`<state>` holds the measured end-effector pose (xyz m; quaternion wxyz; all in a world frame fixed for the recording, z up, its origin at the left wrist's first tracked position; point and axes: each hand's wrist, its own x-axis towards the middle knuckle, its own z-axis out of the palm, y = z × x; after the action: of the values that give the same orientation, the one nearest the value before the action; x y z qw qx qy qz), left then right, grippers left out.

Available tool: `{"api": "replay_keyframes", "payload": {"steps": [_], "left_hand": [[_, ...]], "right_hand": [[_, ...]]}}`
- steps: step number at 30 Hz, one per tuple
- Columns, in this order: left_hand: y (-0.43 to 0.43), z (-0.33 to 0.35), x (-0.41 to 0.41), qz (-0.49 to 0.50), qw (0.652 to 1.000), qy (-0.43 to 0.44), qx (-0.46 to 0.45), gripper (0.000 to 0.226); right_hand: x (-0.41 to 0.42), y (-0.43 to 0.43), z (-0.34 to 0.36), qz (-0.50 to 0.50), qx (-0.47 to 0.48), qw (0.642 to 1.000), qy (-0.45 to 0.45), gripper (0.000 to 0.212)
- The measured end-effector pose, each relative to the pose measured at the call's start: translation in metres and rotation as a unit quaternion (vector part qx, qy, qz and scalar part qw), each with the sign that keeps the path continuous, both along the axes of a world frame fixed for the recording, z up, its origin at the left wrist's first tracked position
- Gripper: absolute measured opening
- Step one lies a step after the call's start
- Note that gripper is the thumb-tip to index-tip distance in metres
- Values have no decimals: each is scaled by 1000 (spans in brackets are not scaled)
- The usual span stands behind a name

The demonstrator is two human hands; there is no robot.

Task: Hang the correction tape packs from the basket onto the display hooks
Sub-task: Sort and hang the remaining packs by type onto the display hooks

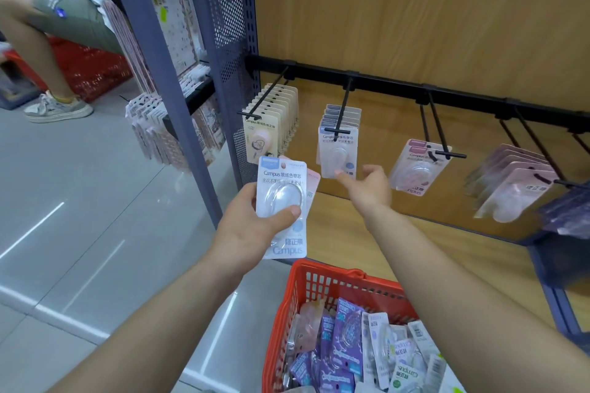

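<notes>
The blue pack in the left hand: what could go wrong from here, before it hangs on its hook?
1. The left hand grips two packs, the blue pack with a pink pack behind it; the pink one may slip out or land on the wrong hook.
2. The right hand reaches to the hanging blue packs; a push could set them swinging.
3. The tilted packs next along hang near their hook's tip; a knock might drop them.

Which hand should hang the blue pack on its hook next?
Probably the right hand: it is free and beside the hook of matching packs. The left hand, lower, grips the blue pack plus a pink pack.
</notes>
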<state>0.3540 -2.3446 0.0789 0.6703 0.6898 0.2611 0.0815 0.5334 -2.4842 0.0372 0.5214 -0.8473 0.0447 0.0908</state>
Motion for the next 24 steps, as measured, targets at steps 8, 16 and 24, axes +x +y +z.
{"api": "replay_keyframes", "payload": {"steps": [8, 16, 24], "left_hand": [[-28, 6, 7, -51, 999, -15, -1, 54], [-69, 19, 8, -85, 996, -36, -14, 54], [-27, 14, 3, 11, 999, -20, 49, 39]], "right_hand": [[-108, -59, 54, 190, 194, 960, 74, 18], [-104, -91, 63, 146, 247, 953, 95, 13], [-71, -92, 47, 60, 223, 971, 52, 13]]}}
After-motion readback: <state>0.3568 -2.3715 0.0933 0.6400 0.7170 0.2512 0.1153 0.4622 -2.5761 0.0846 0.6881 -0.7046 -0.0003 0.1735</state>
